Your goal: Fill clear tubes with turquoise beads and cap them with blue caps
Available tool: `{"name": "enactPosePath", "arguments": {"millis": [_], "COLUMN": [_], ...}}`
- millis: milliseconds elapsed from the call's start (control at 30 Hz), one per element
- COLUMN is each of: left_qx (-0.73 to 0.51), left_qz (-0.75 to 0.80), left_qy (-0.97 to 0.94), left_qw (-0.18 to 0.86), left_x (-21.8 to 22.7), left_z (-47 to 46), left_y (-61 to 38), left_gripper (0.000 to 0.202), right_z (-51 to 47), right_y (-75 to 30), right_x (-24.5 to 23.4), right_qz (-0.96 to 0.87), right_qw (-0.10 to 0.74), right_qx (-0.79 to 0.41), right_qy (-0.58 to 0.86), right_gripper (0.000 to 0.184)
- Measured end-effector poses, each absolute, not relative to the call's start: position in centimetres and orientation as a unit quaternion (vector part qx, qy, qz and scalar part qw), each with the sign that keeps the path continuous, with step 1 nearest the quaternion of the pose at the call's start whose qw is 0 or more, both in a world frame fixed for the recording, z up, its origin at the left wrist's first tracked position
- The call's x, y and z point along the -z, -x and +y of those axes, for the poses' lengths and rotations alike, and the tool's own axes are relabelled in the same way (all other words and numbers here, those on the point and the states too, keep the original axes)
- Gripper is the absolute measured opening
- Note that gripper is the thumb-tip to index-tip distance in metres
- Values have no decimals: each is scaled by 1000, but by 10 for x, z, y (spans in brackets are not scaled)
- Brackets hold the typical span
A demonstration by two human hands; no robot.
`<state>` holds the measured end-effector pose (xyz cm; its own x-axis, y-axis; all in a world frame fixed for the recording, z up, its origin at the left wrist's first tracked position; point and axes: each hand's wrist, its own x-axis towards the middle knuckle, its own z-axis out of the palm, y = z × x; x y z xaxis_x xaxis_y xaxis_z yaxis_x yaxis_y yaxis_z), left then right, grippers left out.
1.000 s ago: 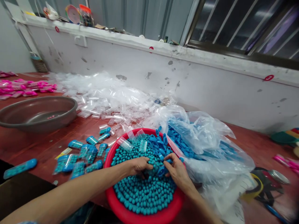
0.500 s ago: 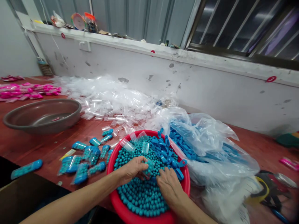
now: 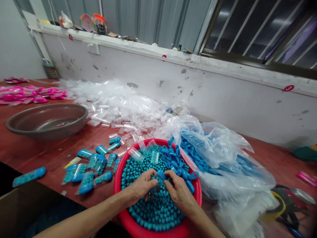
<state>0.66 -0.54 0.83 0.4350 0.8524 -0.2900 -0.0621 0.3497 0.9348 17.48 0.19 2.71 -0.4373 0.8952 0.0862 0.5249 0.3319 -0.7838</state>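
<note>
My left hand (image 3: 142, 185) is closed around a small clear plastic tube, mostly hidden by the fingers, above the teal beads (image 3: 158, 216). A blue cap (image 3: 161, 174) sits at the tube's top end, between my two hands. My right hand (image 3: 180, 190) pinches at this cap with thumb and forefinger. Beneath both hands is a red tub (image 3: 121, 205) full of the beads. Loose blue caps (image 3: 173, 160) lie on the beads at the tub's right back side, and empty clear tubes (image 3: 135, 154) rest at its back left.
Filled, blue-capped tubes (image 3: 86, 182) lie left of the tub. Behind is a heap of empty clear tubes (image 3: 119, 102). A plastic bag (image 3: 215, 145) of blue caps stands right of the tub. Further left are a grey basin (image 3: 47, 120) and pink packed tubes (image 3: 32, 94).
My right hand has come up from the beads and caps to the tube in my left hand. A blue cap now shows at the tube's top. The view has shifted slightly.
</note>
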Motion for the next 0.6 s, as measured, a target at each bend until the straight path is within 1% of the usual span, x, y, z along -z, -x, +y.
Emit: {"name": "enactPosePath", "arguments": {"millis": [67, 133, 233, 367, 533, 600], "left_qx": [-333, -346, -371, -382, -395, -396], "left_qz": [423, 423, 430, 445, 447, 444], "left_qy": [-472, -465, -442, -422, -402, -398], "left_qw": [698, 697, 695, 691, 694, 698], "left_x": [-9, -9, -8, -9, -13, -15], "left_z": [-9, -12, -14, -17, -19, -19], "left_y": [-10, -12, -15, -14, -15, -16], "left_gripper": [29, 30, 41, 61, 65, 65], "right_z": [-1, -2, -1, 0, -2, -3], "right_y": [-171, -169, -168, -167, -167, -168], "right_x": [-27, -26, -26, -27, -25, -22], "right_qz": [-757, -754, -757, -753, -764, -740], "right_qw": [271, 299, 346, 346, 352, 357], "right_qx": [-367, -351, -306, -320, -309, -337], "right_qy": [469, 469, 463, 460, 443, 460], "right_gripper": [21, 23, 22, 21, 23, 22]}}
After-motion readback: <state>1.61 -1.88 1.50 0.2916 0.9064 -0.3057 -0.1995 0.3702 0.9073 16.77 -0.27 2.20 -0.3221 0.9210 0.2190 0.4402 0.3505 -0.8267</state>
